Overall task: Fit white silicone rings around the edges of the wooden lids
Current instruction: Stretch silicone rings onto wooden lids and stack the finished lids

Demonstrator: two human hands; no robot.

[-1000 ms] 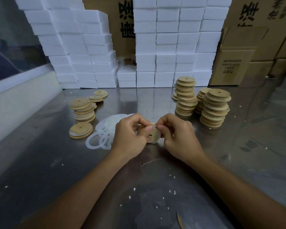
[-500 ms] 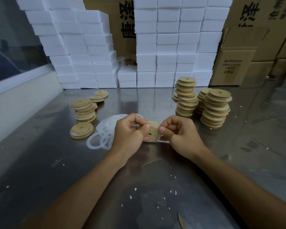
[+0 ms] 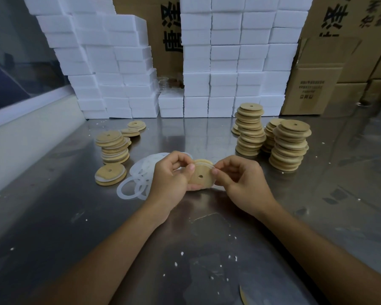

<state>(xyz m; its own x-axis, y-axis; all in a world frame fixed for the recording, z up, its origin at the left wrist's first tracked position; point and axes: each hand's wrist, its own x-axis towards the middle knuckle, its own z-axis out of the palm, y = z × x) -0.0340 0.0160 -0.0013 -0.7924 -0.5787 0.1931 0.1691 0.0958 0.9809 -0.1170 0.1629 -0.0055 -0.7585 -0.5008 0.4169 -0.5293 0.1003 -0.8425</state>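
Four stacks of wooden lids [image 3: 249,130], three loose lids [image 3: 110,174], one held lid [image 3: 201,177], two hands [image 3: 171,176].

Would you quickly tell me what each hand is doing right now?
Left hand: grips the wooden lid by its left edge.
Right hand: pinches the silicone ring at the lid's right edge.

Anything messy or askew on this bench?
Yes. White crumbs are scattered over the metal table. The lid stacks at the right and left are stepped and uneven. The loose white rings lie in an overlapping heap beside the left hand.
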